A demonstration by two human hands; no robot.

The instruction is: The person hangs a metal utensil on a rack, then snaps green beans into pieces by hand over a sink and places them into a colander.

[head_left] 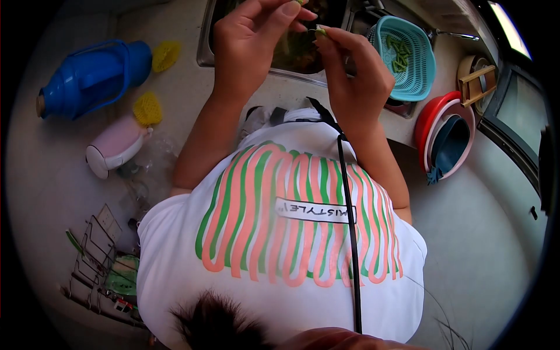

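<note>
My left hand (248,44) is raised above the sink (206,49), its thumb and fingers pinched on a small green bean piece (301,2) cut off by the top edge of the view. Just to the right, my right hand (359,76) pinches another green bean piece (321,32) between thumb and forefinger. A gap separates the two hands. Below them the sink holds dark, wet-looking green and brown stuff that I cannot make out. Right of my right hand, a turquoise plastic basket (429,67) has several short green bean pieces (399,55) in it.
Red and pink basins (424,119) with a dark blue bowl (452,143) are stacked at right. On the left lie a blue thermos (93,76), a pink kettle (116,143) and two yellow mesh pieces (165,55). A wire rack (87,262) stands lower left.
</note>
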